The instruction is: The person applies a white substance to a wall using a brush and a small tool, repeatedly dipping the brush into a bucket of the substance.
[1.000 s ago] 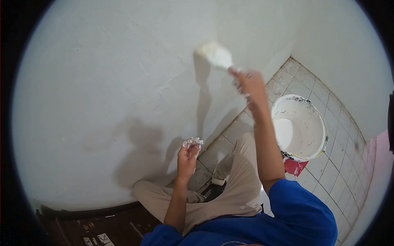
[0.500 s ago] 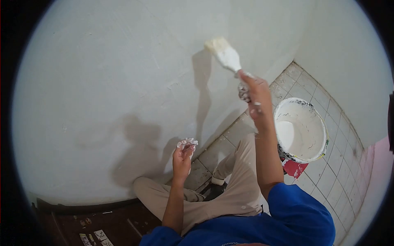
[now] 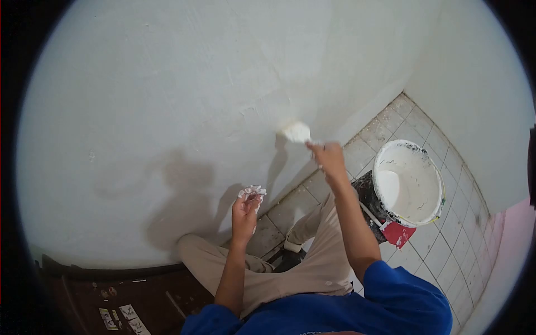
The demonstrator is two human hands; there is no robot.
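Observation:
My right hand (image 3: 329,160) is closed round the handle of a paintbrush (image 3: 297,132) with a white, paint-coated head. The pale bristles point left, at the grey-white wall (image 3: 184,84), and look to be touching it, though they are slightly blurred. Lower and to the left, my left hand (image 3: 245,215) is held up in front of the wall, above my bent knee. Its fingers are curled in and smeared with white paint. Whether that white is only paint or also something held, I cannot make out.
A white bucket (image 3: 425,184) with paint inside stands at the right, beside a dark container (image 3: 365,192) and a red scraper-like tool (image 3: 398,234). Tiled floor (image 3: 441,245) runs along the wall. At lower left is a dark brown surface (image 3: 151,304) with printed labels.
My right hand and the paintbrush have moved down along the wall, with the bristles now lower. My left hand has hardly moved. The view has shifted slightly, showing more of the dark container.

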